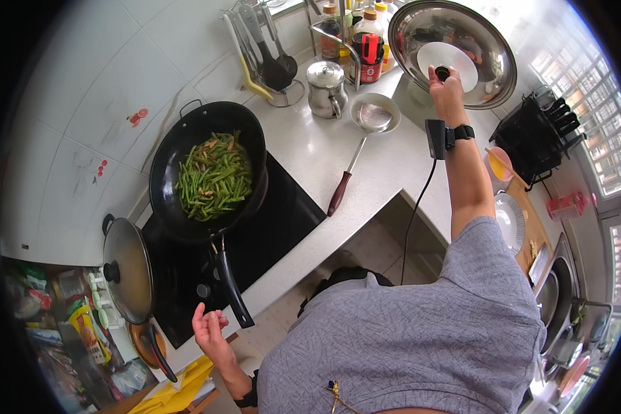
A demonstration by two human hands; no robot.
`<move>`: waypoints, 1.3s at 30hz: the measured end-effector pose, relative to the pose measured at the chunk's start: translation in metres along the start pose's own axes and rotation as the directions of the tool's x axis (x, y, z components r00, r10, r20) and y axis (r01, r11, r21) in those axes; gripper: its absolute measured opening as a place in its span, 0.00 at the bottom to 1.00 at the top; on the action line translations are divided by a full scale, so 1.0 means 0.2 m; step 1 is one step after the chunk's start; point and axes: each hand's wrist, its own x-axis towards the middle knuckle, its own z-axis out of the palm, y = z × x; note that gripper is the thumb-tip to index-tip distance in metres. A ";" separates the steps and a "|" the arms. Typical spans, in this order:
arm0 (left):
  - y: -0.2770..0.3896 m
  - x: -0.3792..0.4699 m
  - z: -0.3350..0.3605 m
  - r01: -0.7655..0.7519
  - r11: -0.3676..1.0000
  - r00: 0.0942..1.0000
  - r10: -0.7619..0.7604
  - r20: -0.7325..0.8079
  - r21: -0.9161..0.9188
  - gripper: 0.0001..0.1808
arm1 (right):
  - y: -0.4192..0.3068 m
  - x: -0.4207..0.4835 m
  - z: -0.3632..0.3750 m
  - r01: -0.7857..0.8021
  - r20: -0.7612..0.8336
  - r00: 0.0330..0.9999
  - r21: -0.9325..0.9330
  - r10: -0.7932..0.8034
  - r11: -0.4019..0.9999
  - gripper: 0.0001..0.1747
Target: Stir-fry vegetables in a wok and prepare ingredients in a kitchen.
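Note:
My right hand (446, 87) grips the black knob of a large stainless steel wok lid (403, 39), which is tilted over the counter's far corner. My left hand (212, 327) is empty, with fingers partly curled and apart, close to the cooktop's front edge. Just beside it is the long black handle (232, 290) of a black wok (166, 165). In the wok lie cut green beans (215, 178) with small brownish pieces. Beneath it is a black glass cooktop (290, 207).
Left of the wok stands a glass-lidded pan (128, 269). A strainer ladle (375, 116) lies on the white counter (310, 155) near a metal pot (327, 93). Behind are a utensil rack (277, 67) and sauce bottles (367, 49). A knife block (533, 129) and a plate (508, 220) are on the right.

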 end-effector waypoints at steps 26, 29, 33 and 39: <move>-0.02 0.00 0.15 0.203 0.979 0.973 -0.199 0.118 -0.028 0.22 | 0.59 -1.00 -0.77 -0.142 -0.083 0.795 -0.989 0.601 0.051 0.36; -0.02 0.02 0.14 0.178 0.984 0.969 -0.176 0.174 -0.001 0.22 | 0.66 -1.05 -0.76 -0.039 -0.009 0.829 -0.998 0.559 0.041 0.29; -0.03 0.01 0.15 0.194 0.980 0.964 -0.184 0.190 -0.033 0.23 | 0.70 -1.05 -0.75 0.026 0.019 0.856 -1.000 0.516 -0.006 0.20; -0.06 0.06 0.09 0.223 0.972 0.938 -0.194 0.289 -0.073 0.23 | 0.61 -1.17 -0.82 -0.018 0.194 0.887 -0.892 0.418 0.451 0.14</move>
